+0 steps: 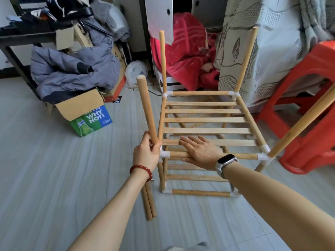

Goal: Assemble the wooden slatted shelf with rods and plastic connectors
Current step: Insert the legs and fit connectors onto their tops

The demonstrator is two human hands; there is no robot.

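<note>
Smooth round wooden rod, slatted shelf

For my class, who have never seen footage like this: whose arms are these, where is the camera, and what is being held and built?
There is no machine here. The one picture comes from a camera worn on a person's head, looking down at their own arms. The left hand, with a red bead bracelet, grips a loose rod near its lower end, just above the near left connector of the shelf. The right hand, with a watch on its wrist, lies flat on the top slats and front rail, steadying the frame. The other three corners already carry upright rods. Two spare rods lie on the floor by the left arm. Around stand a cardboard box, clothes and a red stool.
</note>
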